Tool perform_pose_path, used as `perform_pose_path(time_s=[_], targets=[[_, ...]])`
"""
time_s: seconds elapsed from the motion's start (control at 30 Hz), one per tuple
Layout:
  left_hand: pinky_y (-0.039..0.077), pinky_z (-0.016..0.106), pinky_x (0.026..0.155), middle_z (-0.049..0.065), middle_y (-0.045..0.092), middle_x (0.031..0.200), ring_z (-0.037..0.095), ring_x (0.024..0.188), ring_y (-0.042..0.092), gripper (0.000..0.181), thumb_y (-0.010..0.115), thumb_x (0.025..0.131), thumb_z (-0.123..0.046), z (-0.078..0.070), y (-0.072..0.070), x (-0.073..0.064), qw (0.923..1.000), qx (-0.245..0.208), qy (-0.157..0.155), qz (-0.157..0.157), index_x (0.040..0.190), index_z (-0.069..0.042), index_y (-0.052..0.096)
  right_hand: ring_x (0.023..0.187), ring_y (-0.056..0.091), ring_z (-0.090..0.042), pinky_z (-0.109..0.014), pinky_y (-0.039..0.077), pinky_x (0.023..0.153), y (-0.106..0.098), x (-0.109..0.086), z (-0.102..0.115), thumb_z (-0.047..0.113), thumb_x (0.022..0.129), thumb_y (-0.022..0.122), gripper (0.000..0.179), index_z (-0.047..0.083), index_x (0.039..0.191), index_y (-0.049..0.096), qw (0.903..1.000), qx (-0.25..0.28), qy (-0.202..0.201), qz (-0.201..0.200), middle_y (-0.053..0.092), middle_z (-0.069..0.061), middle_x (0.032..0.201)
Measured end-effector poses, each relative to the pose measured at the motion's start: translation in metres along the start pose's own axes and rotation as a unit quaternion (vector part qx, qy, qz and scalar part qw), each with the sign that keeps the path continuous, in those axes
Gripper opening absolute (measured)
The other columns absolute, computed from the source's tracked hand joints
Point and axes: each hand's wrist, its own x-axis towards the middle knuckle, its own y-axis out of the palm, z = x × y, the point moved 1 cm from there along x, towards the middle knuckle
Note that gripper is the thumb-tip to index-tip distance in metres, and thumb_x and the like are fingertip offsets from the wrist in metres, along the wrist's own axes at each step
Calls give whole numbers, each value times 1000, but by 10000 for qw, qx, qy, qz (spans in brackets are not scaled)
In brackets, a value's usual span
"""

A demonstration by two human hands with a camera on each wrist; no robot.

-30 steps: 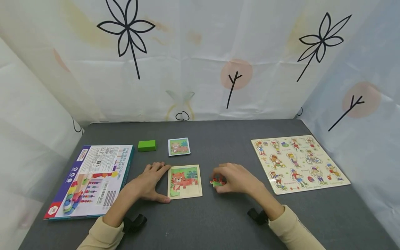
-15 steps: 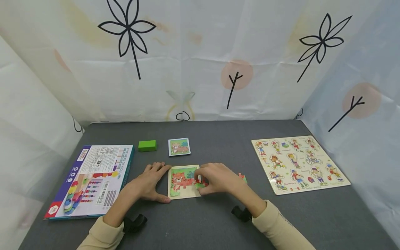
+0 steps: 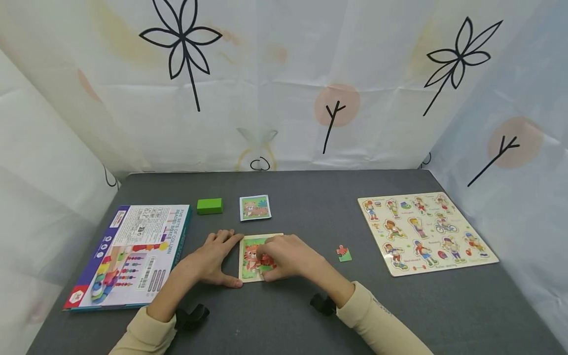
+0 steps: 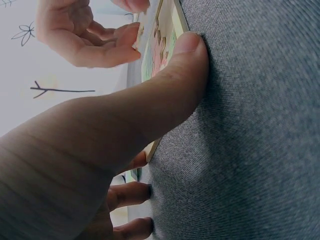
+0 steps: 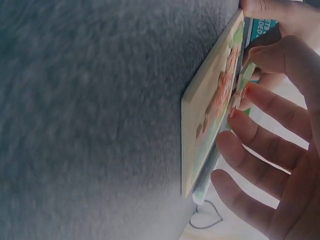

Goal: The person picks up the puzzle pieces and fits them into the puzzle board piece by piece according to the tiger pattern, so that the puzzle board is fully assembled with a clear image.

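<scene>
A small wooden jigsaw puzzle board (image 3: 248, 278) with a red tiger picture lies mid-table, its lower right part bare wood in the right wrist view. My left hand (image 3: 213, 261) rests along its left side, thumb at the near corner and index finger at the far one. Other left fingers touch the table in the left wrist view. Over the board, my right hand (image 3: 290, 256) pinches a red and green puzzle piece (image 5: 243, 82) between thumb and fingers, tilted and just above the surface. It covers the board's right part in the head view. Another puzzle piece (image 3: 343, 253) lies to the right.
Behind the board lie a tiger picture card (image 3: 255, 207) and a green block (image 3: 209, 206). A boxed set (image 3: 133, 256) lies at the left. At the right is a larger wooden board (image 3: 426, 231) with children figures. White cloth walls enclose the table.
My right hand has carried the puzzle piece leftward from the table to over the board. The other piece, formerly covered by that hand, now shows. My left hand stays put.
</scene>
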Motion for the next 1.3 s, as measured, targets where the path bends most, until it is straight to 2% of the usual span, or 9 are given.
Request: perform_pose_path(time_s=[0.2,0.5,0.7,0.93,1.17,1.3], targets=[[42,69,106,27,35,160,51,140,36,110,90,70,-56,-1,0,-2,9999,-6,100,-69,155,-7,39,65,44,-2,-18,33,54,6,4,5,30,83,80,22,20,102,75,9996,-271,36,12,66,8,83],[40,70,107,27,34,161,52,142,34,111,90,70,-56,-1,0,-2,10000,-28,68,-48,155,-7,38,66,43,-1,-18,33,55,9,3,8,32,83,80,20,22,100,76,9988,-485,69,-37,67,10,86],[40,71,107,27,34,161,52,142,34,111,90,70,-56,0,0,-1,10000,-25,54,-37,156,-8,38,73,50,-1,-18,42,61,8,2,10,32,88,81,20,22,106,79,9989,-450,100,1,72,8,95],[40,71,107,28,34,161,54,142,33,111,90,70,-56,0,1,-1,10000,-12,73,-54,156,-8,38,86,63,-3,-19,53,72,9,0,13,28,87,82,23,20,109,80,9999,-160,20,-39,74,6,102],[40,71,107,28,34,161,54,142,34,112,90,70,-57,0,1,-1,10000,-6,48,-42,156,-8,38,79,61,-2,-19,52,67,11,-1,14,30,85,85,20,21,103,81,9989,-358,164,-238,75,8,97],[41,71,106,28,34,161,53,141,35,112,90,69,-57,0,1,-1,10000,24,22,-44,156,-8,38,75,57,0,-18,50,65,11,0,14,29,84,85,18,20,100,81,9991,-274,217,-259,75,8,94]])
